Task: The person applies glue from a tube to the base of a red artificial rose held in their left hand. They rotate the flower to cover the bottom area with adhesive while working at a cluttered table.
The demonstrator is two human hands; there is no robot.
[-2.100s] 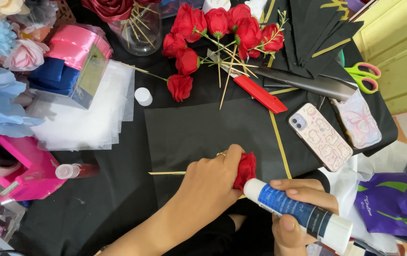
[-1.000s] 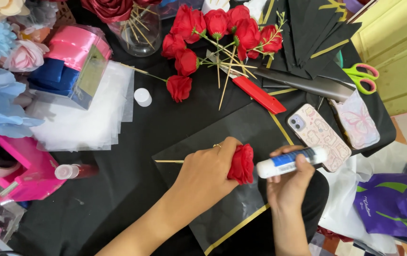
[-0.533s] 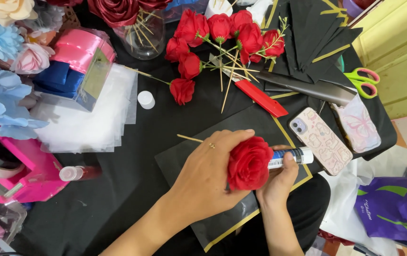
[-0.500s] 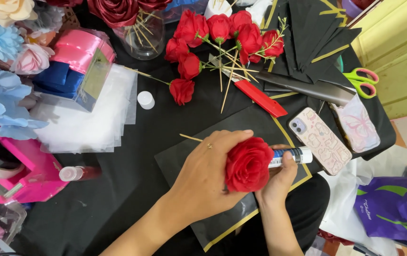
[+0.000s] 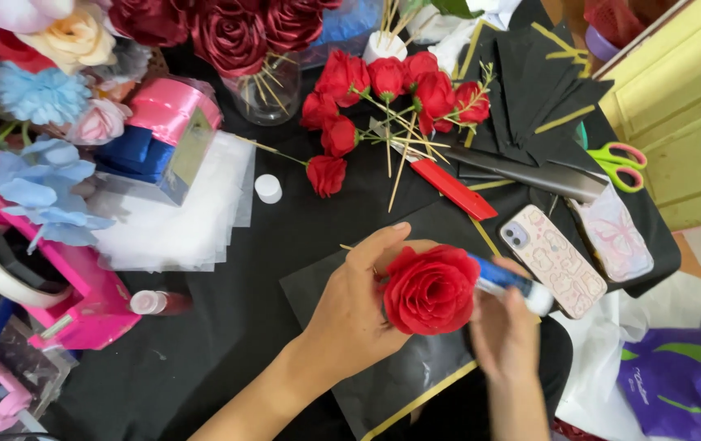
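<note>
Above black paper [image 5: 416,384], left-hand fingers [image 5: 375,257] still grip rose [image 5: 430,288]; right [image 5: 504,335] raised glue stick [image 5: 506,282].

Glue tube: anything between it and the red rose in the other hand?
Nothing visible. The right hand holds the glue tube with its tip right against the red rose, which the left hand grips over the black sheet.
</note>
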